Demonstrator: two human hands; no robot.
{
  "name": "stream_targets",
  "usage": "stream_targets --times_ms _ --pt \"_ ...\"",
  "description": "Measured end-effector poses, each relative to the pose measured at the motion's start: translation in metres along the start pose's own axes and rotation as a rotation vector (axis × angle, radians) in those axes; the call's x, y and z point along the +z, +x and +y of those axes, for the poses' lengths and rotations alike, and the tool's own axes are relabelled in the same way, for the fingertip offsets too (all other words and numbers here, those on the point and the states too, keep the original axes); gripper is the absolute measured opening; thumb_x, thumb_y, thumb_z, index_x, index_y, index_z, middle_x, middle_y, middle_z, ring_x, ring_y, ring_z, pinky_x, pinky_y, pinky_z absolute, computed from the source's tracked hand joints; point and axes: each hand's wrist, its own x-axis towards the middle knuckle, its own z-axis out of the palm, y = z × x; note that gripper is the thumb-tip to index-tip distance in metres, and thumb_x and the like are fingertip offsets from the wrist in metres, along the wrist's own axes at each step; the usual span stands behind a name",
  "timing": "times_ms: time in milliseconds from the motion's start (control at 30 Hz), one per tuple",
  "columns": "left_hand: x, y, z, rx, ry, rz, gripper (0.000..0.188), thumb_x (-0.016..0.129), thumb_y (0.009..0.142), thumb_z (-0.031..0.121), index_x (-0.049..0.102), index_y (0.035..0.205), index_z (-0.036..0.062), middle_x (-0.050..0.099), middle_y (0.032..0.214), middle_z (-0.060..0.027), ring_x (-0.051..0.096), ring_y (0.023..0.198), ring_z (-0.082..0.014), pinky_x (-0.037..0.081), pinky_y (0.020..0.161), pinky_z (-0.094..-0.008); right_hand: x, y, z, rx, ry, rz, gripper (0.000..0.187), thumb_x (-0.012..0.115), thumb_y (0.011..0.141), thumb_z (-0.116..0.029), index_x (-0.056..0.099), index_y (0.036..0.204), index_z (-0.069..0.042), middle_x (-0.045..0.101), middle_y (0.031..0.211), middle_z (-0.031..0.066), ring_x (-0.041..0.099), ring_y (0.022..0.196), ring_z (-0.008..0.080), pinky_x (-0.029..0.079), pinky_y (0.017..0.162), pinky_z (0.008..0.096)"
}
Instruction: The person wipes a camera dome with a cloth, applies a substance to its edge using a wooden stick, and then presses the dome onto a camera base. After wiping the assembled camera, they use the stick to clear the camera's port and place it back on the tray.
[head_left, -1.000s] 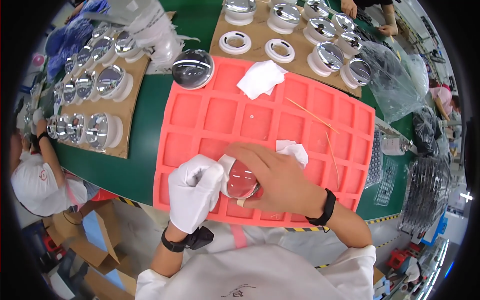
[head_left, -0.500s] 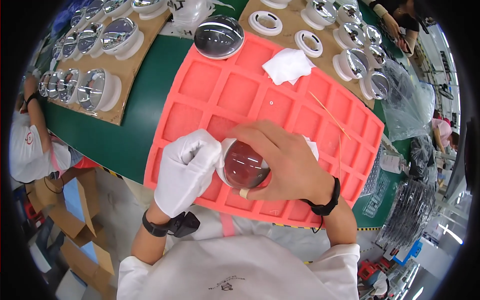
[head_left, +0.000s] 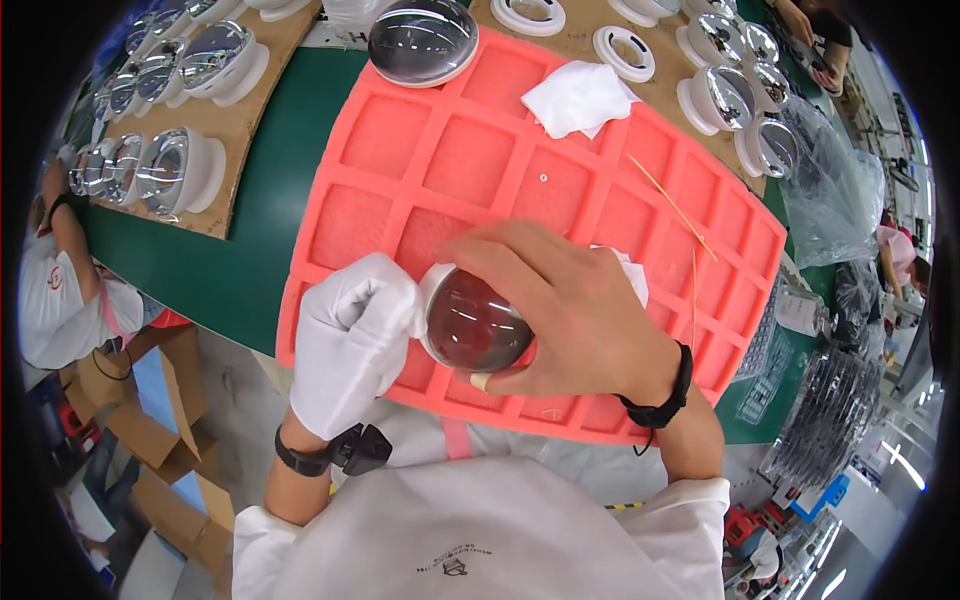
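A dark, see-through dome cover (head_left: 474, 322) with a white rim is held over the near part of a pink foam tray (head_left: 400, 192). My right hand (head_left: 575, 310), bare but for a small wrap on one fingertip, curls round the dome's right side. White-gloved, my left hand (head_left: 352, 335) has its fingers pinched together at the left edge of the white rim. Whether those fingers grip the rim or a bit of cloth there is hidden. Another dark dome cover (head_left: 424, 42) rests on the tray's far left corner.
A folded white cloth (head_left: 578, 98) and thin sticks (head_left: 672, 207) lie on the tray. Finished domes on white bases (head_left: 180, 172) fill cardboard at left, more at right (head_left: 722, 98) beside white rings (head_left: 624, 53). Clear plastic bags (head_left: 830, 195) lie right. A co-worker (head_left: 70, 290) is at left.
The view has shifted a little, so the tray and domes sit slightly differently. Both hands keep their hold on the dome cover, which looks slightly turned.
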Motion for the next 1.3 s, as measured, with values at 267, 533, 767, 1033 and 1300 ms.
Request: stream_targets --times_ms 267,533,767,1033,1300 --pt "-0.005 0.001 -0.001 -0.021 0.001 -0.024 0.025 0.055 0.102 0.019 0.056 0.082 0.0052 0.055 0.071 0.002 0.037 0.049 -0.0007 0.025 0.043 -0.0203 0.0 0.001 0.0 0.011 0.002 -0.01 0.087 0.088 0.046 -0.022 0.059 0.127 -0.014 0.064 0.117 0.0067 0.067 0.099 0.0264 0.056 0.061 0.0345" --pt "-0.007 -0.001 0.0 -0.06 -0.009 -0.024 0.025 0.056 0.102 0.019 0.055 0.081 0.0057 0.055 0.07 0.0019 0.037 0.05 -0.0011 0.025 0.043 -0.0206 0.002 0.0 0.0 0.016 -0.023 -0.017 0.085 0.087 0.046 -0.021 0.06 0.126 -0.015 0.065 0.115 0.0051 0.068 0.095 0.024 0.055 0.058 0.033" --pt "-0.008 -0.003 0.002 -0.094 0.002 -0.016 0.023 0.055 0.1 0.015 0.055 0.079 0.0058 0.054 0.068 0.0028 0.036 0.049 -0.0013 0.024 0.043 -0.0208 0.002 0.0 0.002 0.003 0.015 -0.01 0.082 0.087 0.048 -0.02 0.06 0.126 -0.014 0.064 0.114 0.0048 0.068 0.094 0.0246 0.055 0.057 0.0331" --pt "-0.009 -0.006 0.003 -0.11 -0.021 -0.03 0.025 0.056 0.101 0.019 0.055 0.078 0.0069 0.055 0.069 0.0029 0.037 0.051 -0.0014 0.025 0.044 -0.0206 0.002 0.0 0.001 -0.003 0.007 -0.022 0.084 0.088 0.048 -0.021 0.059 0.126 -0.014 0.064 0.113 0.0046 0.068 0.092 0.0242 0.054 0.057 0.0324" --pt "-0.016 -0.007 0.007 -0.171 -0.052 -0.127 0.028 0.06 0.101 0.024 0.055 0.079 0.0074 0.056 0.07 0.0021 0.037 0.051 -0.0013 0.024 0.045 -0.0206 0.003 -0.001 0.002 -0.01 -0.001 -0.014 0.084 0.088 0.048 -0.022 0.059 0.126 -0.014 0.064 0.113 0.0036 0.069 0.09 0.0229 0.053 0.055 0.0318"
